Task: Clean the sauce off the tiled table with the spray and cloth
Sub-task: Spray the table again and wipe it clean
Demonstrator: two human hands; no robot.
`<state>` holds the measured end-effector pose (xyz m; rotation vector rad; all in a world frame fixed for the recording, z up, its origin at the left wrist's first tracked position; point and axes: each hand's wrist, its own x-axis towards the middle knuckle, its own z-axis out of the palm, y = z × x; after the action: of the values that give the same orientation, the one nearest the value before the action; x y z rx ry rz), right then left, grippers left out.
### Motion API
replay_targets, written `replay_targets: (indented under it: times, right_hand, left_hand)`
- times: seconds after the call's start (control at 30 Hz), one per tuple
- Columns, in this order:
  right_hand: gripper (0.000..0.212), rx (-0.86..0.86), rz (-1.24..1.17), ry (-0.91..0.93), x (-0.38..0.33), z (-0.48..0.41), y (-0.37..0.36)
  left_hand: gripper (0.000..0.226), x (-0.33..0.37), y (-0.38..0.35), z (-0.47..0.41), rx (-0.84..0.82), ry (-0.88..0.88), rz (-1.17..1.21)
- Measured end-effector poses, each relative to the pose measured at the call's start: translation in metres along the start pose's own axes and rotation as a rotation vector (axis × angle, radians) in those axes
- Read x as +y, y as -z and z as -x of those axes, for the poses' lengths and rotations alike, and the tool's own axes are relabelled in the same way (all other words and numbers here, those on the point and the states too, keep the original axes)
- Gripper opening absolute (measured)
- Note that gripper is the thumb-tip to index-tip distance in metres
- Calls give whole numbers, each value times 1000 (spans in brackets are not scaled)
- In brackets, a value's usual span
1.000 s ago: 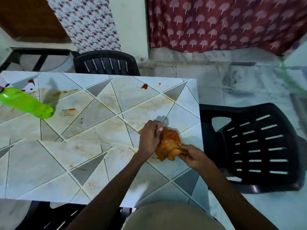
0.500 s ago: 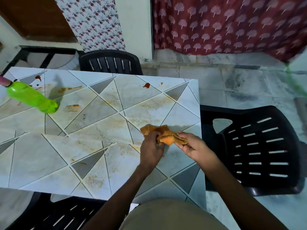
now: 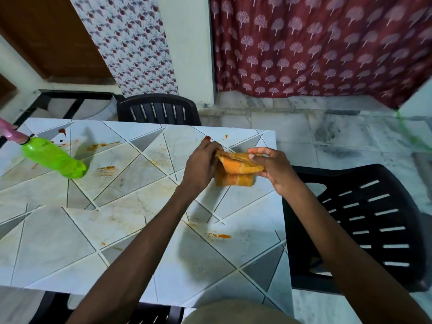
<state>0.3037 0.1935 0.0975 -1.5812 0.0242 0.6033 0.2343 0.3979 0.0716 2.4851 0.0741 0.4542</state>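
Both hands are holding the orange cloth (image 3: 236,170) up over the far right part of the tiled bench (image 3: 140,206), and it is hanging between them; whether its lower fold is touching the tiles I cannot tell. The left hand (image 3: 201,164) is gripping the cloth's left end, its fingers (image 3: 209,146) curled together over the top edge. The right hand (image 3: 274,168) is pinching the right end, its fingers (image 3: 258,151) bent over the upper layer with the thumb below it. The cloth's long axis is running left to right, roughly along the bench's far edge, and the person is probably refolding it to find a usable face.

The coming wipe is turning on where the sauce is lying from the cloth, and it is lying in two directions. One orange streak (image 3: 219,235) is sitting on the near side, toward the person, between the two forearms, so either hand could draw the cloth back onto it. The wider orange smears (image 3: 104,168) and a red blob (image 3: 62,131) are lying well to the left, near the green spray bottle (image 3: 53,157), making the left hand the nearer one. A small red spot (image 3: 207,137) is showing just beyond the left fingers. The bottle is looking tilted in this wide view; whether it is standing or lying down I cannot tell
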Motion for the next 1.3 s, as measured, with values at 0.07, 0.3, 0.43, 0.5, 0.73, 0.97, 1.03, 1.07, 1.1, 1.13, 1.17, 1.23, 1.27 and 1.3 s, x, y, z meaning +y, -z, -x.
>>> replay_targets:
  times: [0.07,0.3,0.43,0.5,0.73,0.97,1.03,1.07,1.1,1.13,1.17,1.23,1.27,1.3]
  right_hand:
    - [15,-4,-4,-2,7,1,4]
    - [32,-104,-10,-236,82,21,13]
    - [66,-272,171,-320,115,23,19]
    - [69,-284,337,-270,117,21,18]
    - [23,100,696,-70,96,-39,7]
    - [33,137,822,-247,109,-93,-2]
    - [34,202,787,-267,109,-88,-5]
    - [36,217,773,-280,111,-83,-6]
    - [39,209,766,-299,115,-76,-6]
    - [41,187,759,-320,121,-71,-5]
    - [43,165,748,-336,128,-66,-3]
    - [45,167,708,-340,138,-61,-1]
    - [44,176,693,-340,140,-61,0]
    - [44,181,670,-348,140,-62,-1]
  left_hand:
    - [36,3,-4,4,16,-13,0]
    - [42,-13,-54,74,-229,165,-16]
    - [43,-40,-78,93,-489,329,97]
    - [42,-40,-76,87,-489,314,67]
    - [43,-52,-79,31,-372,369,91]
    - [58,-66,-108,9,-317,628,-42]
    - [54,-59,-109,14,-227,690,-43]
    - [53,-57,-109,17,-198,725,-30]
    - [52,-57,-110,23,-186,760,-12]
    - [52,-58,-109,28,-211,801,-2]
    - [52,-60,-110,33,-252,830,5]
    - [48,-64,-111,41,-330,836,18]
    - [45,-63,-110,43,-352,841,38]
    - [42,-63,-111,44,-354,848,58]
